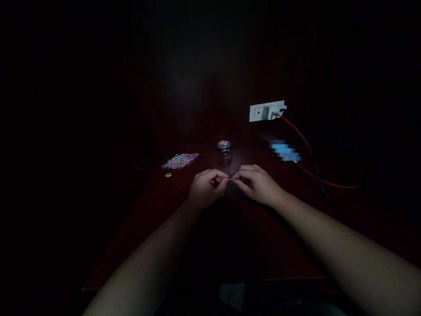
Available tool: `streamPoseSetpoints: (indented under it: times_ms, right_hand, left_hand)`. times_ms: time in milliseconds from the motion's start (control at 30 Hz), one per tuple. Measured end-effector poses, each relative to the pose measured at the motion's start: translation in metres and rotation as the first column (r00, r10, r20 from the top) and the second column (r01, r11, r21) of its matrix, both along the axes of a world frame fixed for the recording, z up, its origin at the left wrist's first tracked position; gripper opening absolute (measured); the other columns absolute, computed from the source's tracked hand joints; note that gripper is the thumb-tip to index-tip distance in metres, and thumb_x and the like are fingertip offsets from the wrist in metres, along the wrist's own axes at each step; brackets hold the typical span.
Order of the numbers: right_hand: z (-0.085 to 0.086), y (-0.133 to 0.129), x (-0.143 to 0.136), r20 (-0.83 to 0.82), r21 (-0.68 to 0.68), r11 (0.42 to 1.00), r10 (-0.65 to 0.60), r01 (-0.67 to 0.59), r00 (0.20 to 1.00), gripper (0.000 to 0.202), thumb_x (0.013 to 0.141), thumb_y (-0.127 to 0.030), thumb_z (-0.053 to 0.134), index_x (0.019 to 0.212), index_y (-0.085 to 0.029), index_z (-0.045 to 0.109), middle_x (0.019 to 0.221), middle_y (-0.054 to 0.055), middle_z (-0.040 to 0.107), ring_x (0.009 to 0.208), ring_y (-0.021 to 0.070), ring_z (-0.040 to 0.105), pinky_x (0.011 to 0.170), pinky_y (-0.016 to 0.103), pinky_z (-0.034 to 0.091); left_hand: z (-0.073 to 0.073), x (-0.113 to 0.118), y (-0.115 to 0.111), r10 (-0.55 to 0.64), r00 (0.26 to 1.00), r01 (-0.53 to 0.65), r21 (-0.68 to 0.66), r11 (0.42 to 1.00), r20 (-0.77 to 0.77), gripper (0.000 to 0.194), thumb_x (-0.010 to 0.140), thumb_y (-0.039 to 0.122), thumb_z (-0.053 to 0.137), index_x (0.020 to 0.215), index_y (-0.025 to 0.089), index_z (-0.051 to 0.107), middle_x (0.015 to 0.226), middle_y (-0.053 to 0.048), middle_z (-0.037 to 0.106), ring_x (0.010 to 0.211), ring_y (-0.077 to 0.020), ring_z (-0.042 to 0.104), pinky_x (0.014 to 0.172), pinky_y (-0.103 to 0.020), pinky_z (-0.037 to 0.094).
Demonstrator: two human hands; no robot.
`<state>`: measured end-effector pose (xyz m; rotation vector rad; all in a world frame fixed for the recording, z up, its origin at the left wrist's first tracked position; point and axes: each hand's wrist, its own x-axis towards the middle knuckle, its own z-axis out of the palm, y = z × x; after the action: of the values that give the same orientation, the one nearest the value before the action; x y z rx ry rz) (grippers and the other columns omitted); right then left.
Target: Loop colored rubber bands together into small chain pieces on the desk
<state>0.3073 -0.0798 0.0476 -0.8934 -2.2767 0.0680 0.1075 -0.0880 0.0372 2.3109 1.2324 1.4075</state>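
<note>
My left hand (208, 187) and my right hand (255, 183) meet over the middle of the dark red table, fingertips pinched. Between them runs a short, thin, pale strand (230, 179), one end in each pinch; it looks like a small band, but the dim light hides its detail. Just behind the fingers of my right hand shows a small pinkish loop (233, 173). Beyond my hands stands a small clear round container (224, 150). A pile of colourful small bands (181, 161) lies to the left, with a single yellow band (168, 175) in front of it.
On the back wall is a white socket plate (258, 113) with a plug in it. A red cable (297, 130) and a black cable (319, 175) hang down at the right. A blurred-out blue object (283, 150) lies near the red cable. The table's front edge (197, 281) crosses below.
</note>
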Motion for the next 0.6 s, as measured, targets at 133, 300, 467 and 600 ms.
streamPoseSetpoints:
  times_ms: [133, 300, 467, 600]
  right_hand:
    - [0.0011, -0.0013, 0.0003, 0.007, 0.008, 1.000, 0.003, -0.003, 1.000, 0.012, 0.087, -0.022, 0.056, 0.091, -0.020, 0.067, 0.086, 0.004, 0.066, 0.084, 0.0168, 0.059, 0.077, 0.030, 0.036]
    - [0.0014, -0.0020, 0.0000, 0.014, 0.014, 1.000, -0.001, 0.001, 1.000, 0.011, 0.087, -0.023, 0.057, 0.090, -0.020, 0.067, 0.087, 0.004, 0.066, 0.083, 0.0170, 0.058, 0.078, 0.030, 0.036]
    - [0.0011, -0.0011, 0.0004, 0.021, 0.008, 1.000, 0.001, -0.001, 1.000, 0.011, 0.086, -0.022, 0.057, 0.090, -0.020, 0.067, 0.085, 0.004, 0.065, 0.082, 0.0170, 0.058, 0.078, 0.031, 0.036]
    - [0.0009, -0.0005, 0.0007, 0.015, 0.017, 1.000, -0.001, 0.001, 1.000, 0.010, 0.085, -0.022, 0.058, 0.089, -0.019, 0.067, 0.084, 0.003, 0.065, 0.081, 0.0167, 0.057, 0.076, 0.030, 0.036]
  left_hand:
    - [-0.0002, -0.0007, 0.0000, -0.047, 0.999, 0.047, -0.019, 0.999, -0.014, 0.013, 0.079, 0.022, 0.064, 0.091, 0.020, 0.069, 0.085, -0.002, 0.071, 0.073, -0.0130, 0.065, 0.065, -0.023, 0.051]
    - [0.0013, -0.0020, -0.0001, -0.078, 0.996, 0.079, 0.010, 0.997, -0.045, 0.008, 0.080, 0.021, 0.063, 0.086, 0.020, 0.069, 0.083, -0.001, 0.070, 0.072, -0.0117, 0.063, 0.064, -0.022, 0.049]
    - [0.0041, -0.0022, -0.0013, -0.079, 0.994, 0.080, 0.006, 0.997, -0.068, 0.008, 0.082, 0.022, 0.061, 0.083, 0.021, 0.069, 0.082, -0.001, 0.070, 0.074, -0.0124, 0.062, 0.067, -0.023, 0.049]
    - [0.0046, -0.0025, -0.0013, -0.079, 0.994, 0.079, -0.007, 0.997, -0.081, 0.009, 0.082, 0.024, 0.061, 0.084, 0.021, 0.069, 0.083, -0.002, 0.070, 0.075, -0.0136, 0.062, 0.068, -0.025, 0.049]
